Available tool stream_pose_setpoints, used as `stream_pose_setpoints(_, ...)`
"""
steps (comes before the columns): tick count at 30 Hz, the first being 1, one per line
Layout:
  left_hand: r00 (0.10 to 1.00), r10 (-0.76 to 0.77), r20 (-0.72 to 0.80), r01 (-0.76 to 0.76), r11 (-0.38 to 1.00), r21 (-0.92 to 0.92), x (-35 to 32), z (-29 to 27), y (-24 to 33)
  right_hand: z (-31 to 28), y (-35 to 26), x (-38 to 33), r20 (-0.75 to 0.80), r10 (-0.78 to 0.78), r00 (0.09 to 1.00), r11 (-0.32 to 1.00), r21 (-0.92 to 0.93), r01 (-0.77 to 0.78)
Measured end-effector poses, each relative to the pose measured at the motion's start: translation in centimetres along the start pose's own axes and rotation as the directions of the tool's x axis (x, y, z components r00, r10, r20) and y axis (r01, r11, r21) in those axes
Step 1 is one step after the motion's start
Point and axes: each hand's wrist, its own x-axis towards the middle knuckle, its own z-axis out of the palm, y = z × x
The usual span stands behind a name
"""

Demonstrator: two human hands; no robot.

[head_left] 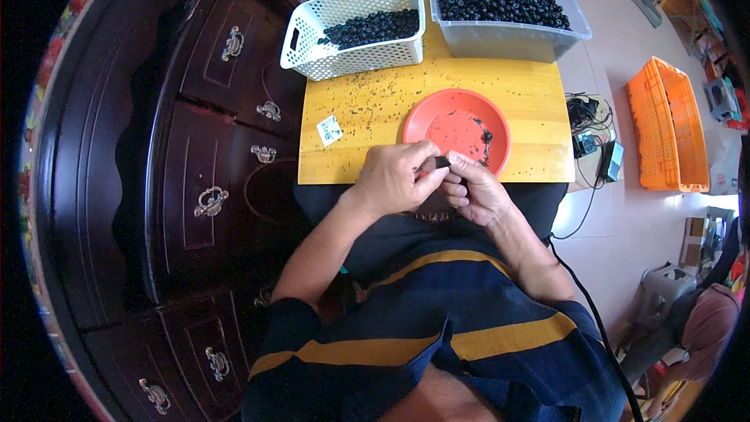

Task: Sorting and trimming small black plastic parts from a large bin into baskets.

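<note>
From where I stand, the small dark piece (pixel 442 162) sits between the fingertips of both hands, held up in front of the near rim of the red dish (pixel 437 113). I'd say it is best worked with a light, steady pinch, the wrists a touch farther forward so that crumbs drop into the dish and not onto the yellow surface (pixel 355 98), which is already speckled. The left hand (pixel 393 178) is half curled, thumb and forefinger nearly closed at the piece; the right hand (pixel 478 189) pinches it too, its other fingers folded in. Whether either hides a tool, I cannot tell.
</note>
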Motion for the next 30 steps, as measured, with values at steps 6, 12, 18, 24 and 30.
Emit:
stream_pose_setpoints(6,0.930,-0.164,-0.328,0.250,0.938,0.239,7.1,-5.6,-3.7,-1.0,-0.2,0.6,-0.062,0.013,0.998,0.985,0.174,-0.002)
stream_pose_setpoints(12,0.941,-0.190,-0.279,0.235,0.962,0.137,5.5,-5.1,-1.9,-1.7,-0.7,1.1,0.035,-0.008,0.999,0.937,0.349,-0.005)
stream_pose_setpoints(18,0.973,-0.186,0.134,0.182,0.982,0.039,1.0,0.5,1.4,-1.7,0.1,2.0,-0.136,0.004,0.991,0.932,0.359,0.045)
stream_pose_setpoints(24,0.981,-0.168,0.096,0.155,0.979,0.134,-0.7,3.6,0.4,-1.2,0.7,1.9,-0.014,-0.044,0.999,0.964,0.260,0.046)
stream_pose_setpoints(30,0.987,-0.128,0.101,0.113,0.984,0.139,-0.5,3.9,0.5,-1.7,1.0,1.7,-0.049,-0.050,0.998,0.960,0.273,0.062)
